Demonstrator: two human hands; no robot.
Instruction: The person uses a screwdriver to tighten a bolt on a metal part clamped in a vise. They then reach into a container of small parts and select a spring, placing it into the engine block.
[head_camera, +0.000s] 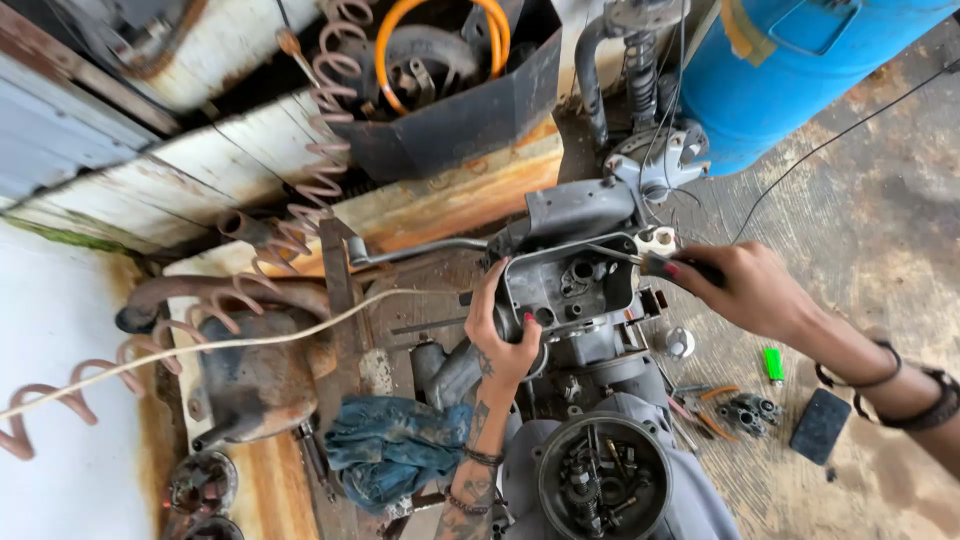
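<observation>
Head view: blue rag (395, 445), green lighter (773, 363) flank engine casing (568, 283).

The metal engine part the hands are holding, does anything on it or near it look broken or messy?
The grey engine part is opened up, its inside bare, with the left hand gripping its edge and the right hand poking a tool in. Nearby, the metal tank is very rusty, and a dirty blue rag lies crumpled.

The open engine casing (570, 285) is placed at the centre, gripped on its left edge by the left hand (500, 335). A rag (395, 450) is laid near-left of it. A lighter (773, 363) is set on the floor (880, 230) to its right.
</observation>
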